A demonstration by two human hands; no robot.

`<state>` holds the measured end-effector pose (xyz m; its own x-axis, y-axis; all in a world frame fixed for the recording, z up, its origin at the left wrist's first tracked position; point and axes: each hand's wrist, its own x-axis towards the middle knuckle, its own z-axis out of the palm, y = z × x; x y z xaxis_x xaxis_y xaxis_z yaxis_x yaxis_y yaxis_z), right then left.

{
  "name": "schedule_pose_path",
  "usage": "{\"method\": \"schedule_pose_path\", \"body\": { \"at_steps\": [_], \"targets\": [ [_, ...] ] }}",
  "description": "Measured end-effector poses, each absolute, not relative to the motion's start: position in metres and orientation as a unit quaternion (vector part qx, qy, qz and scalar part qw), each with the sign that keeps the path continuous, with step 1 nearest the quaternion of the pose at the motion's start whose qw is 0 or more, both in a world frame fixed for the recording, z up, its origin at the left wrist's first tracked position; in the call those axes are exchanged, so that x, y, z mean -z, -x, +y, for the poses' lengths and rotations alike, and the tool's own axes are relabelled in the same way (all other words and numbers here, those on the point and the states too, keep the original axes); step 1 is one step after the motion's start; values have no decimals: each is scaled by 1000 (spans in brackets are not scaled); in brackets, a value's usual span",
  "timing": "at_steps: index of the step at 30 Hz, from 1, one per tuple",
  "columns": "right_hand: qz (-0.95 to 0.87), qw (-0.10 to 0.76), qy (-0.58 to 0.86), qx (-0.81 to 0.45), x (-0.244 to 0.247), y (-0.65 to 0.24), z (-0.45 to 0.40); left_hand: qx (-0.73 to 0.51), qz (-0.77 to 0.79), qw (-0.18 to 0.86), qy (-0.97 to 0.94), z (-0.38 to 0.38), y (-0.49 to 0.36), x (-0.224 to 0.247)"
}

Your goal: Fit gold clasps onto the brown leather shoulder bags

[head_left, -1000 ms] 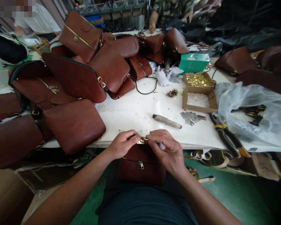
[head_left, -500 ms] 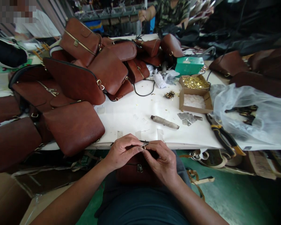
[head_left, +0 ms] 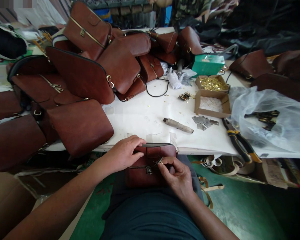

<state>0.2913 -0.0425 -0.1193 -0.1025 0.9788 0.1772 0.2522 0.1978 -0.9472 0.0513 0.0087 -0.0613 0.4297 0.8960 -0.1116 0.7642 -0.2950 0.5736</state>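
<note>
Pinching a small metal pc (head_left: 159,161), R hand (head_left: 179,175) is hanging over the R half of the brown bag (head_left: 150,160); bag is lying on the lap (head_left: 117,194), long axis running L–R. L hand (head_left: 123,153) is touching its top-L edge, thumb spread; can't tell if gripping.

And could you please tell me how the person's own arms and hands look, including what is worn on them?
The left hand and the right hand are bare, without gloves, and no ring or watch can be seen. Both forearms are uncovered; no sleeve shows within the picture. Below them, the person wears a dark teal top.
</note>
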Motion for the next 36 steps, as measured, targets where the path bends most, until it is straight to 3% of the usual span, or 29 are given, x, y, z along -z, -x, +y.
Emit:
{"method": "schedule_pose_path", "body": {
  "at_steps": [8,20,36],
  "targets": [
    [-635,470,485,-375,133,-284,-39,-17,496,245,-833,18,-64,58],
    [-621,473,502,-372,135,-277,-44,-53,499,410,-762,32,-63,55],
    [-602,438,521,-416,131,-277,-35,-75,485,463,-738,25,-65,54]
  ]
}}
